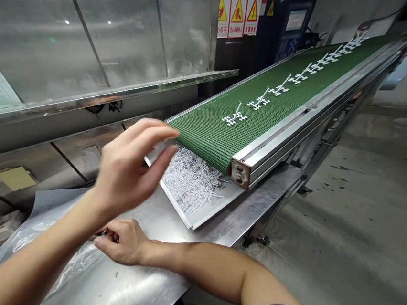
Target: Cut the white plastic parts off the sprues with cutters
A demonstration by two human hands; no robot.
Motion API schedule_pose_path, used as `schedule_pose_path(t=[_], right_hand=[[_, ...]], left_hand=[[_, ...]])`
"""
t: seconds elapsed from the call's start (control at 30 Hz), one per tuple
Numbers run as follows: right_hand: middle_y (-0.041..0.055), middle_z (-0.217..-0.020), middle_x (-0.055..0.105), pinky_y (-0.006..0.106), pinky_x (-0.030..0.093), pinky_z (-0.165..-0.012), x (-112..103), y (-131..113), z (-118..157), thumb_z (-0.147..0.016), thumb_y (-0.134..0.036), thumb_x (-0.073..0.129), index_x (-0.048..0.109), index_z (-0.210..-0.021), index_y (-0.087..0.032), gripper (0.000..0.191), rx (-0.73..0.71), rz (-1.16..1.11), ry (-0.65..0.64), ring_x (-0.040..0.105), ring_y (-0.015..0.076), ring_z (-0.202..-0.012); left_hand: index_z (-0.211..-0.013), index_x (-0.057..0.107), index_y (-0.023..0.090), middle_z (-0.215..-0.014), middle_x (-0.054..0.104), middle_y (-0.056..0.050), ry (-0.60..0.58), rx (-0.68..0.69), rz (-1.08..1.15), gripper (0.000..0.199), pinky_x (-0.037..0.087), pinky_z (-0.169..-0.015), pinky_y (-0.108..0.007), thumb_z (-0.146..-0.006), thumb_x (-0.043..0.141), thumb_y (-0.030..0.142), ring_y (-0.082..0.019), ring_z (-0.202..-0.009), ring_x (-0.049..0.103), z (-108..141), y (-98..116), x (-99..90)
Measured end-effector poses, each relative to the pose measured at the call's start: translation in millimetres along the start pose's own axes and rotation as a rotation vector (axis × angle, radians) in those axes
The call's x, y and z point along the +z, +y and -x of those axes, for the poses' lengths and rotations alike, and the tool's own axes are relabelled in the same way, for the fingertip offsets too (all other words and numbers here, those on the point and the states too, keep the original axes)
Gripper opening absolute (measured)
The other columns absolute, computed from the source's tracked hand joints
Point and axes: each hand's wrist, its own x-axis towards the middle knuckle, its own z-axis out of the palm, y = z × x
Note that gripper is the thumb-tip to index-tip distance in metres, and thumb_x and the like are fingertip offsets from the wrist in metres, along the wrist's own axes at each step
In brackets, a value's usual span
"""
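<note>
My left hand is raised near the lower end of the green conveyor belt, its thumb and fingers curved with a gap between the tips and nothing visible in them. Below it, my right hand is closed low over the metal table, its fingers curled round something dark and small that I cannot make out. A white tray under the belt's end holds a pile of small white plastic pieces. Several white branched parts lie in a row along the belt.
Clear plastic sheeting lies on the table's left side. A metal ledge runs across the upper left. The conveyor's metal side rail slopes up to the right. Warning signs and a machine screen stand behind.
</note>
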Motion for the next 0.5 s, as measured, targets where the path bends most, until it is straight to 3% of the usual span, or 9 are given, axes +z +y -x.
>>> schedule_pose_path(t=[0.1, 0.17, 0.3, 0.4, 0.5], right_hand=[[-0.0044, -0.080, 0.079, 0.026, 0.058, -0.080, 3.9, 1.8, 0.4, -0.095, -0.039, 0.087, 0.086, -0.109, -0.030, 0.017, 0.028, 0.007, 0.001, 0.077, 0.0193, -0.080], [-0.0050, -0.079, 0.078, 0.027, 0.059, -0.081, 5.9, 2.7, 0.7, -0.095, -0.041, 0.087, 0.085, -0.108, -0.031, 0.017, 0.041, 0.005, -0.004, 0.078, 0.0198, -0.081], [-0.0055, -0.080, 0.079, 0.027, 0.059, -0.083, 4.7, 2.0, -0.7, -0.095, -0.045, 0.087, 0.085, -0.109, -0.032, 0.019, 0.061, -0.005, -0.021, 0.078, 0.0196, -0.082], [-0.0053, -0.082, 0.079, 0.027, 0.059, -0.085, 1.4, -0.3, -1.7, -0.094, -0.045, 0.087, 0.084, -0.107, -0.031, 0.019, 0.072, -0.019, -0.032, 0.079, 0.0196, -0.084], [-0.0054, -0.083, 0.080, 0.028, 0.060, -0.089, 1.8, -1.6, -0.6, -0.093, -0.046, 0.086, 0.084, -0.104, -0.031, 0.018, 0.085, -0.025, -0.035, 0.081, 0.0209, -0.090]], left_hand=[[-0.129, 0.075, 0.025, -0.143, 0.073, -0.011, -0.133, 0.235, -0.106, 0.024, 0.063, -0.097, -0.047, -0.108, 0.064, 0.022, -0.033, -0.132, 0.069, -65.2, -27.6, 60.9], [-0.132, 0.072, 0.025, -0.152, 0.067, -0.011, -0.202, 0.305, -0.151, 0.030, 0.061, -0.101, -0.049, -0.105, 0.062, 0.015, -0.036, -0.142, 0.061, -102.6, -42.3, 103.1], [-0.135, 0.071, 0.021, -0.151, 0.062, -0.015, -0.347, 0.353, -0.262, 0.039, 0.053, -0.110, -0.052, -0.099, 0.064, 0.006, -0.038, -0.145, 0.055, -143.6, -58.5, 173.0], [-0.121, 0.075, 0.016, -0.132, 0.068, -0.016, -0.454, 0.341, -0.347, 0.026, 0.048, -0.112, -0.050, -0.099, 0.066, 0.005, -0.037, -0.135, 0.060, -153.0, -68.8, 203.3], [-0.096, 0.075, 0.014, -0.106, 0.070, -0.012, -0.478, 0.305, -0.319, 0.008, 0.046, -0.113, -0.049, -0.101, 0.069, 0.012, -0.035, -0.123, 0.065, -160.9, -78.9, 204.5]])
